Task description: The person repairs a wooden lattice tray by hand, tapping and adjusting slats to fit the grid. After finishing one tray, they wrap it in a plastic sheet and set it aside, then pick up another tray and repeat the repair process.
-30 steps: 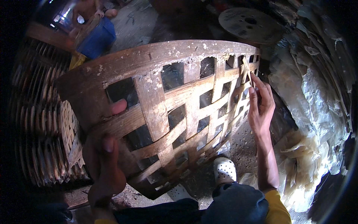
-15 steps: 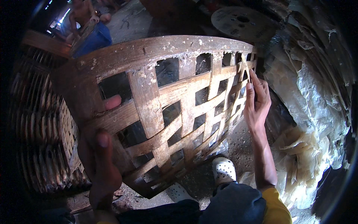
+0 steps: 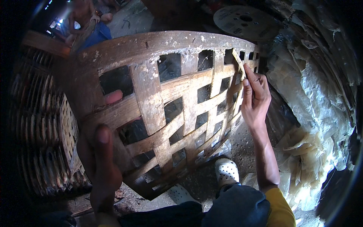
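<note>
Woven basket [image 3: 170,102] sideways, mouth seemingly away

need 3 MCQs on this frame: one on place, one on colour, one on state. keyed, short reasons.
1. Where is the right hand?
A. at the right edge of the woven basket
B. on the round disc
C. on the white shoe

2. What colour is the shoe on the ground under the basket?
A. red
B. white
C. black

3. How is the basket held?
A. lying flat on the ground
B. hanging from a hook
C. tipped up between both hands

Answers:
1 A, its fingers rest on a thin strip at the basket's right edge.
2 B, the shoe is white with holes.
3 C, the left hand grips the lower left and the right hand the right edge.
</note>
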`<action>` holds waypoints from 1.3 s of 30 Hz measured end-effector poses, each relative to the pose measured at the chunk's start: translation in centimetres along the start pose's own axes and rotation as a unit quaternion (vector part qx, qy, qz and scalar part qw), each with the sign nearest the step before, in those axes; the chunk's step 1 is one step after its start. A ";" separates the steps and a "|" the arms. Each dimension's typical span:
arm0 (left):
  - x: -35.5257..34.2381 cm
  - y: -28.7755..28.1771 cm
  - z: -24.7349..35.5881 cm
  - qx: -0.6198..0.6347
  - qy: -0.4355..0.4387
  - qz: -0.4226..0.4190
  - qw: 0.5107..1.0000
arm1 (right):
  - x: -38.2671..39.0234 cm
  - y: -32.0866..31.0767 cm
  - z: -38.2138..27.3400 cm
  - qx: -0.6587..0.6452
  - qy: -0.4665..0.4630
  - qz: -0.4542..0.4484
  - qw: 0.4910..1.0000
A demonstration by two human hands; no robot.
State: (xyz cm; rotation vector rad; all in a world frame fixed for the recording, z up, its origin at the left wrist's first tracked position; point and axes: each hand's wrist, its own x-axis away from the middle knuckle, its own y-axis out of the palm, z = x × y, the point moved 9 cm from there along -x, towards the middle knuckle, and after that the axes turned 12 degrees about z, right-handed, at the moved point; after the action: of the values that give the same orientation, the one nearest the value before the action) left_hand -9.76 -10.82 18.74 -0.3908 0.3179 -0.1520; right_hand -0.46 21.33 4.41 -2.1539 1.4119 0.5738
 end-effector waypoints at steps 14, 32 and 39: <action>0.2 -2.5 0.6 -0.043 0.017 0.055 0.997 | 1.1 -1.2 3.8 0.005 0.069 0.027 0.997; 0.7 -3.7 -2.6 -0.046 0.022 0.106 0.993 | 0.4 0.1 1.5 0.034 -0.023 0.020 0.999; 0.7 -4.1 -2.7 -0.044 0.027 0.114 0.992 | -0.2 -2.6 9.1 0.106 0.126 0.027 0.986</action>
State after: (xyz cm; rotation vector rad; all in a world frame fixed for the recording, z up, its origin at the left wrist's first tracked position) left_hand -10.35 -15.65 17.77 -0.4344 0.4208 0.0763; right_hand 1.19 27.91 -2.19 -2.0757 1.5890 0.1618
